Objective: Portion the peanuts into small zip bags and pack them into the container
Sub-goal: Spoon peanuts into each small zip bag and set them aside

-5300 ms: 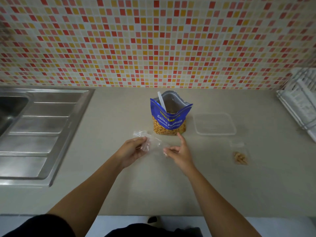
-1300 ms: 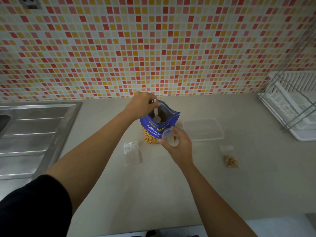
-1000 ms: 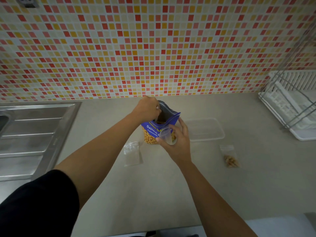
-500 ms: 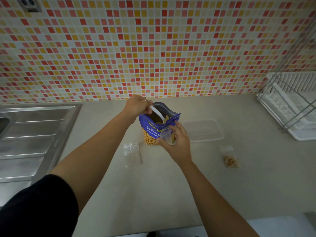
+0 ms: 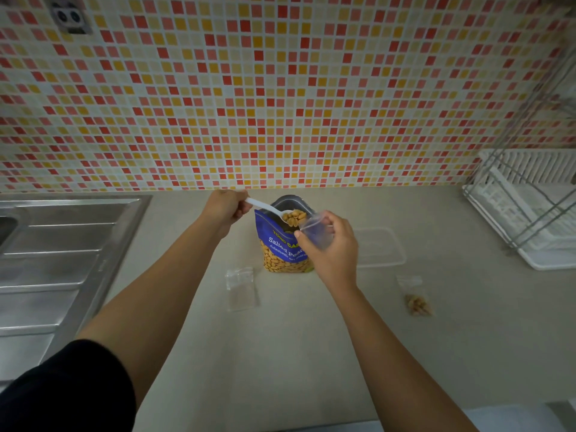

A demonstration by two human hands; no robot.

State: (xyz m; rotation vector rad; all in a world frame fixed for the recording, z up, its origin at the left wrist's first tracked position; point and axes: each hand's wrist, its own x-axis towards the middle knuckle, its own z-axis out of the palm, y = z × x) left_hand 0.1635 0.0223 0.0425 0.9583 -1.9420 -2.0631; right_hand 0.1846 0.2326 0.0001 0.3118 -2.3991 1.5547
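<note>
Above the open mouth of the blue peanut bag [image 5: 282, 247], the left hand [image 5: 226, 207] grips the handle of a white spoon [image 5: 268, 208] heaped with peanuts [image 5: 294, 217], its bowl at the lip of a small zip bag [image 5: 314, 230] which the right hand [image 5: 333, 247] pinches open. Just right of the peanut bag the clear container [image 5: 383, 247] sits on the counter [image 5: 311, 353]. An empty zip bag [image 5: 241, 288] lies flat in front of the peanut bag to the left, and a filled zip bag [image 5: 417, 299] lies in front, well to the right.

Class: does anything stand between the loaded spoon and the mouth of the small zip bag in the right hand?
Nothing visible does. The spoon, gripped by the left hand, holds its peanuts right at the open mouth of the zip bag, which the right hand holds over the peanut packet.
</note>
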